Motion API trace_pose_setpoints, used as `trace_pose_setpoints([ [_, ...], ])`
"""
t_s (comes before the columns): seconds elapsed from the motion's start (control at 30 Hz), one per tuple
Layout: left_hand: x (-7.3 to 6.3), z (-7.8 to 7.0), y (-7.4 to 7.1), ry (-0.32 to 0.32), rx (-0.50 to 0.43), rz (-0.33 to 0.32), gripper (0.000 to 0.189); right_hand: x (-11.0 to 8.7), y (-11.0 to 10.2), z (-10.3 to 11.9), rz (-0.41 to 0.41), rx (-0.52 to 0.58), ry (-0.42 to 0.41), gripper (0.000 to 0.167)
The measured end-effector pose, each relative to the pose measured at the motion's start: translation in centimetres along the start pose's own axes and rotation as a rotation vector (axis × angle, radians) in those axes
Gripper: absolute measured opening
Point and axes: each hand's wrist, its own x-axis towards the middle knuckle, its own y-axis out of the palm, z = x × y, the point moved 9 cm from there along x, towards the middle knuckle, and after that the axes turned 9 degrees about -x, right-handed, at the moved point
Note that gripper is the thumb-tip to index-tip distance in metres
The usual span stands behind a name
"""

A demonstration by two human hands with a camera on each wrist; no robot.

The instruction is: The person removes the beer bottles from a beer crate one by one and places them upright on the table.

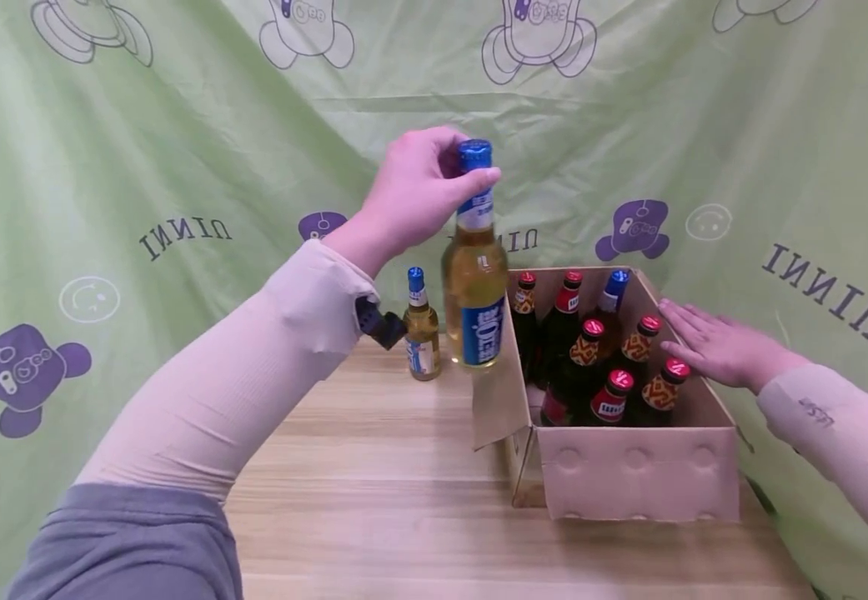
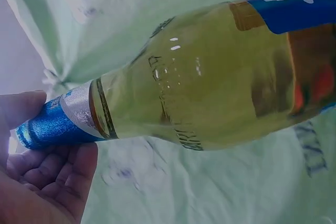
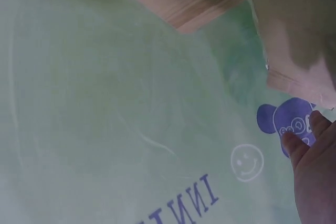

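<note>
In the head view my left hand (image 1: 426, 179) grips a clear beer bottle (image 1: 476, 275) by its blue foil neck. The bottle hangs upright in the air, just left of an open cardboard box (image 1: 636, 467). In the left wrist view, thumb and fingers close round the neck of that yellowish bottle (image 2: 210, 77). My right hand (image 1: 726, 343) lies with straight fingers at the box's right edge; whether it touches is hard to tell. Inside the box stand several dark bottles with red caps (image 1: 620, 382) and one with a blue cap (image 1: 617, 285).
A second clear bottle with a blue cap (image 1: 422, 333) stands on the wooden table (image 1: 373, 492), left of the box. The box's left flap (image 1: 495, 408) and front flap are folded outward. A green printed cloth (image 1: 216, 167) hangs behind the table.
</note>
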Motion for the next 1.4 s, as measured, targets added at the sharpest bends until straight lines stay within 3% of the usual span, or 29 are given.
trace_pose_setpoints([
  [0.1, -0.8, 2.0, -1.4, -0.050, 0.069, -0.025, 0.029, 0.0, 0.1, 0.0, -0.010, 0.031, -0.003, 0.070],
  [0.47, -4.5, 11.4, -4.6, -0.257, 0.134, -0.081, 0.045, 0.1, 0.4, -0.2, -0.015, 0.069, 0.027, 0.068],
  [0.7, -5.9, 15.6, -6.0, -0.302, 0.168, -0.124, 0.042, 0.0, 0.6, -1.1, -0.005, 0.158, 0.002, 0.065],
  [0.9, -6.8, 18.4, -7.3, -0.336, 0.153, -0.185, 0.042, 0.1, 0.4, -1.0, -0.034, 0.118, -0.022, 0.062],
  [1.17, -6.9, 22.8, -7.4, -0.370, 0.107, -0.244, 0.037, 0.0, -0.8, -0.7, -0.041, 0.029, 0.012, 0.061],
  [1.4, -7.6, 26.1, -6.8, -0.398, 0.108, -0.300, 0.040, -0.1, -0.3, -0.2, -0.019, -0.044, 0.034, 0.062],
])
